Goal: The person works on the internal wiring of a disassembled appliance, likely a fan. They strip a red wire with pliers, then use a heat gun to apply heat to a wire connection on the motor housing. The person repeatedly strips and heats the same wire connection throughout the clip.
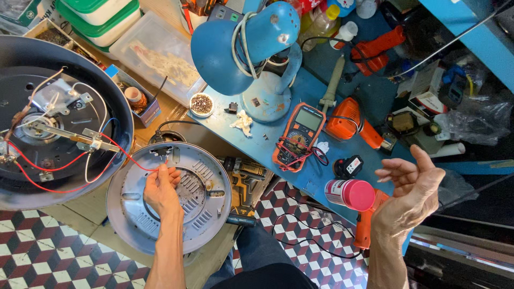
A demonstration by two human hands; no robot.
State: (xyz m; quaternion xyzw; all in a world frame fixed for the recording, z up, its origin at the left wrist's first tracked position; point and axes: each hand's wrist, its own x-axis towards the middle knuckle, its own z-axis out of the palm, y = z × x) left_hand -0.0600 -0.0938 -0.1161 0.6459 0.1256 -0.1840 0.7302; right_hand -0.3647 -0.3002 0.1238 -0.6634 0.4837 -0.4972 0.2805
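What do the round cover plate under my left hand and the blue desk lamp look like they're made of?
The round cover plate looks like stamped sheet metal, dull silver-grey, with pressed vent slots and a rolled rim. The left hand rests on it, fingertips at a red wire. The blue desk lamp appears to be painted metal: glossy blue with chipped, worn spots on shade and base, though plastic parts can't be ruled out.

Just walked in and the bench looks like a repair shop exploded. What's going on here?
A person sits at a cluttered blue workbench with an appliance opened up. The left hand pinches a red wire at the round grey base plate, which is still wired to the dark appliance body lying upside down beside it. The right hand is raised, open and empty, near a pink-capped can. A multimeter and a blue desk lamp sit on the bench.
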